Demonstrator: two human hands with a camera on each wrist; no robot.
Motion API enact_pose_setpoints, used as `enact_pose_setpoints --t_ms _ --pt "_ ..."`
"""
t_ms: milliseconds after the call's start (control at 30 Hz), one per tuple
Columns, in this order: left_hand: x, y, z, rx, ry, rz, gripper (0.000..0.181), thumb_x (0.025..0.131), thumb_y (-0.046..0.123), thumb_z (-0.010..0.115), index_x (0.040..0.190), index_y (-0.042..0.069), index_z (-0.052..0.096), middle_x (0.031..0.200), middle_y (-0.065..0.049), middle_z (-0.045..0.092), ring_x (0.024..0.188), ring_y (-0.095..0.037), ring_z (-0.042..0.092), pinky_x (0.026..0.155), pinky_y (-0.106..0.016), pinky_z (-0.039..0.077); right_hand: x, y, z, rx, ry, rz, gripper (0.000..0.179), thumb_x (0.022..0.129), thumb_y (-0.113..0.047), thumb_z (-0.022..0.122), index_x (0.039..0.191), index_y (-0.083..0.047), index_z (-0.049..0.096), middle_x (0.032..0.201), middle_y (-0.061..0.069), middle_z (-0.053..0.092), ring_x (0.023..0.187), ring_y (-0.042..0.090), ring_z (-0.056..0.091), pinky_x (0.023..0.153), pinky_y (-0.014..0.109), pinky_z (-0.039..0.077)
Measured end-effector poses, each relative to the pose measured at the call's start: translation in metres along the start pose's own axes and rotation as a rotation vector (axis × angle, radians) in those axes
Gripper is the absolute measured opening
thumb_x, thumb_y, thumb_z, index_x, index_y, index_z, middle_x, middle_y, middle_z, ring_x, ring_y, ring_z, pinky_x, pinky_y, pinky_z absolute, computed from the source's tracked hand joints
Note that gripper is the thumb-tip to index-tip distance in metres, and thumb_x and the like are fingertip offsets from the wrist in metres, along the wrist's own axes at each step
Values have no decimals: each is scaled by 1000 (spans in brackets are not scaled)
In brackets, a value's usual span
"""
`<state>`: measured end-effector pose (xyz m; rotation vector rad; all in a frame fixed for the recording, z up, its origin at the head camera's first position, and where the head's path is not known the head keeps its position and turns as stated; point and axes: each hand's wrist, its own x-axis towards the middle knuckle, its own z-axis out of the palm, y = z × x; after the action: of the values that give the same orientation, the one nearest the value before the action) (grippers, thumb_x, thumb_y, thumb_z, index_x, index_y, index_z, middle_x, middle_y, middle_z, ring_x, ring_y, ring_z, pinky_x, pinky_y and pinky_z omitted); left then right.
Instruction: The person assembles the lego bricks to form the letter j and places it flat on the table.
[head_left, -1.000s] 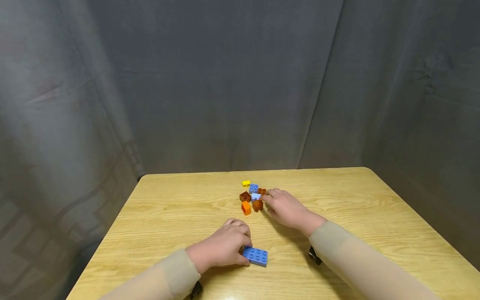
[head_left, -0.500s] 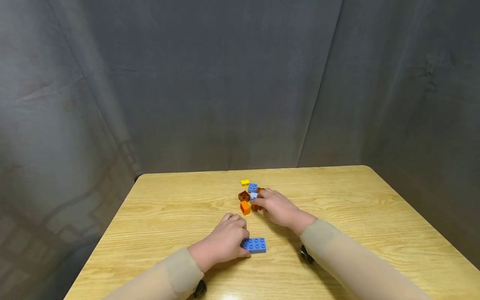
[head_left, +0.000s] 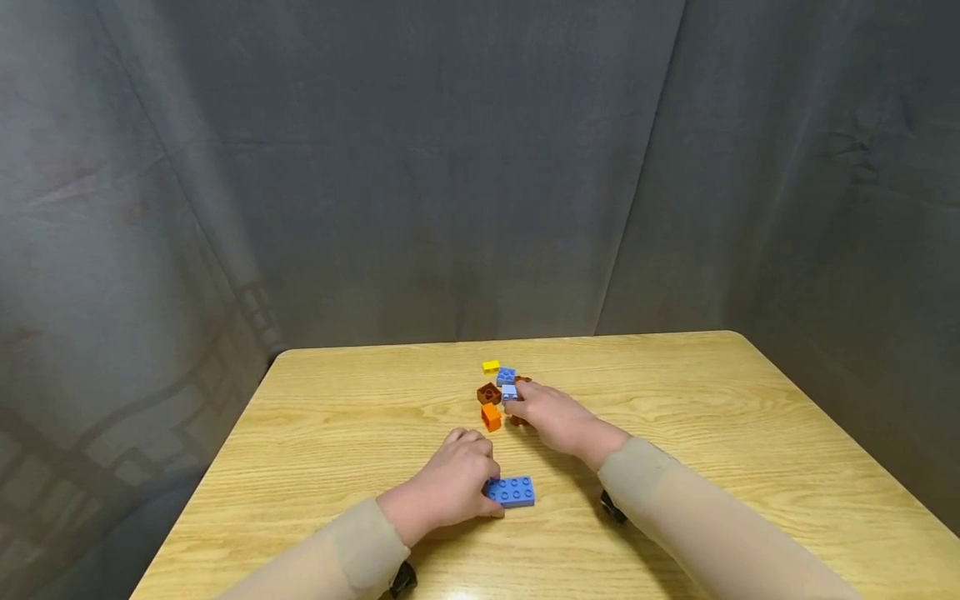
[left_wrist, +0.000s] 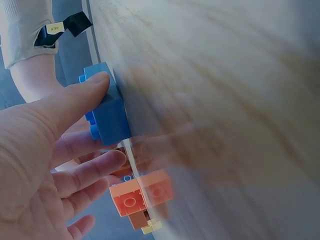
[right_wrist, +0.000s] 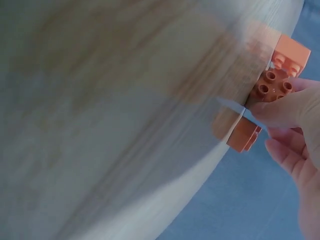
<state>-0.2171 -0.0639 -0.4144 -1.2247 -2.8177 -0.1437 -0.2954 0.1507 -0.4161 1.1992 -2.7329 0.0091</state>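
Note:
Near the front of the table, my left hand (head_left: 450, 482) pinches one end of a blue eight-stud toy brick (head_left: 513, 492). Seen from the left wrist, the thumb lies along that blue brick while the other fingers spread loosely below. My right hand (head_left: 558, 418) is at the loose pile, its thumb and index finger on a brown stud brick (right_wrist: 270, 90), which is partly hidden from the head view. Close to those fingers lie a pale blue brick (head_left: 509, 392) and another brown brick (right_wrist: 244, 134). An orange brick (head_left: 491, 417) lies left of the pinched brown one.
Behind the right hand's fingertips are a mid-blue brick (head_left: 506, 377) and a yellow brick (head_left: 491, 366). A third brown brick (head_left: 488, 393) lies at the pile's left. The wooden table (head_left: 337, 400) ends at grey curtains (head_left: 450, 208) at the back and sides.
My right hand has moved left and slightly down over the brown brick, which has shifted a little right. The left hand has turned the blue brick straighter and moved it slightly away from me.

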Motion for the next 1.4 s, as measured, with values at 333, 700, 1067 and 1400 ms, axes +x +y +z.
enact_pose_setpoints --t_ms 333,700,1067,1400 --pt "0 2 0 -38 11 -23 34 74 53 83 87 22 77 81 14 50 92 -11 49 91 -34 36 -15 8 -5 11 70 35 32 84 -2 78 112 -13 67 95 2 54 81 17 56 72 34 51" --pt "1 0 1 -42 23 -34 33 73 51 84 86 21 76 81 14 51 92 -11 50 92 -35 36 -52 -14 -21 655 159 269 27 83 -16 82 104 -14 63 96 -6 58 89 21 58 77 35 51" --pt "-1 2 2 -63 23 -41 31 73 50 84 83 22 75 80 15 51 89 -11 50 89 -34 36 -70 -35 -18 823 27 205 27 86 -17 79 106 -10 62 91 -4 60 84 18 59 72 31 50" --pt "-1 2 1 -71 20 -47 32 72 50 85 86 22 76 80 15 51 89 -11 50 88 -33 37 -78 -44 -12 816 11 206 38 84 -12 80 121 -10 70 96 -10 61 86 16 57 73 29 50"
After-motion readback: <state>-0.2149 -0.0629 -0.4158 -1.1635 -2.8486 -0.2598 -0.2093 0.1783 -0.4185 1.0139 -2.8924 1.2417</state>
